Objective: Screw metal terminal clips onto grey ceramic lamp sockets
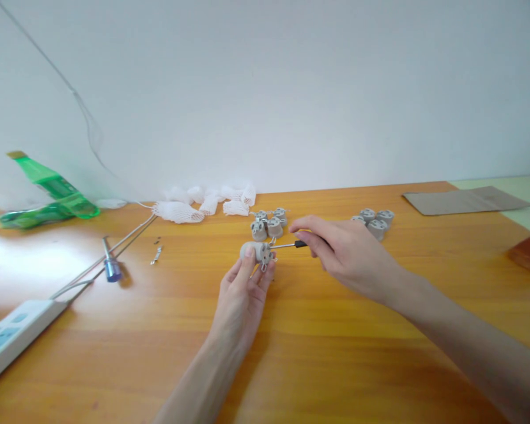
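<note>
My left hand (242, 294) is closed around a grey lamp socket (249, 251), held on its side above the table with the thumb on top. Small metal tabs stick out of its right-hand end. My right hand (344, 250) grips a screwdriver (285, 246) by its black handle, most of which the fingers hide. The thin metal shaft points left, and its tip meets the tabbed end of the socket. Just behind my hands stands a group of similar grey sockets (274, 227), some with metal tabs on top. Beyond my right wrist is another group of grey sockets (378, 221).
White foam net sleeves (179, 212) lie along the wall. At left are a blue-handled screwdriver (112, 268), small metal pieces (156, 255), a white power strip (22, 330) with cables and green plastic packaging (57, 188). Brown cardboard (468, 201) lies at the back right.
</note>
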Tool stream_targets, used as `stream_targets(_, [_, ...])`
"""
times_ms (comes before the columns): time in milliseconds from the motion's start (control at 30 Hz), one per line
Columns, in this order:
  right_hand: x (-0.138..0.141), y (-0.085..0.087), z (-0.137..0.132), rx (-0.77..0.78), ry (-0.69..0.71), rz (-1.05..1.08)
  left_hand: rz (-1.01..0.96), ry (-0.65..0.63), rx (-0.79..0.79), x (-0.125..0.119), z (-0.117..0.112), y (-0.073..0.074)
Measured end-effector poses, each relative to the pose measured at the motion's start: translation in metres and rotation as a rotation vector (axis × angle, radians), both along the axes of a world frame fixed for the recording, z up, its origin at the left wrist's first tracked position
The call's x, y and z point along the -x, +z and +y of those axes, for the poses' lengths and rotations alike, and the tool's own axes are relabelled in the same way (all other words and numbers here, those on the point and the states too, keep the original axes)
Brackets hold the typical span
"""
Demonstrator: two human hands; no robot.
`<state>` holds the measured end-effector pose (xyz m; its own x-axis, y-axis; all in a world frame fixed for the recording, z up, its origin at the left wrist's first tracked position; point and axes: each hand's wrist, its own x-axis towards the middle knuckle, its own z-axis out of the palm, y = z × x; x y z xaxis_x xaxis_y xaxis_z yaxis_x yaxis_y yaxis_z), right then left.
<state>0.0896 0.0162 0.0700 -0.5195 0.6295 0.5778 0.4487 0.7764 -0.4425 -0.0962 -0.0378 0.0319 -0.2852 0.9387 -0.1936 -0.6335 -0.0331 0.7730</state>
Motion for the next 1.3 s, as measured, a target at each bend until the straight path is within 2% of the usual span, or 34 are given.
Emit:
stream_targets(133, [-0.0027,0.0015,0.0027,-0.042,0.141,0.061,-0.003,0.016,-0.007,0.0017,0.0020,0.0001])
stream_targets(233, [-0.0023,0.0023,0.0017,-0.059,0.073,0.038,0.010,-0.004,-0.010,0.0017,0.0017,-0.0017])
stream_targets(333, [-0.0007,0.0016,0.0005,-0.008,-0.010,0.006,0.016,-0.020,-0.011,0.0019,0.0012,-0.0024])
stream_targets(433, [-0.0010,0.0009,0.0014,0.013,0.050,0.030,0.011,-0.007,-0.003,0.0034,0.0018,-0.0018])
stream_targets(533, [-0.0026,0.0008,0.0023,-0.037,0.134,0.045,0.017,0.004,0.009,0.0042,0.0024,-0.0017])
stream_targets(633, [-0.0021,0.0011,0.0009,-0.038,0.063,0.029,0.021,-0.003,0.004,0.0032,0.0017,-0.0019])
stream_targets(733, [0.0006,0.0013,-0.0006,0.054,-0.004,-0.019,0.020,-0.007,-0.011,0.0034,0.0013,-0.0011])
stream_targets(800, [0.0018,0.0013,-0.0002,0.077,0.035,0.000,0.020,-0.001,-0.027,0.0049,0.0019,-0.0003])
stream_targets(933, [0.0003,0.0015,0.0019,0.011,0.163,0.086,0.028,0.017,-0.042,0.0069,0.0028,-0.0016])
stream_targets(1033, [-0.0015,0.0012,0.0015,0.005,0.101,0.090,0.046,0.001,-0.032,0.0048,0.0019,-0.0047])
stream_targets(1167, [-0.0017,0.0006,0.0005,0.080,0.014,0.051,0.044,-0.010,-0.019,0.0028,0.0006,-0.0060])
stream_targets(1300, [-0.0025,0.0018,0.0019,-0.004,0.138,0.041,0.045,0.013,-0.024,0.0042,0.0011,-0.0046])
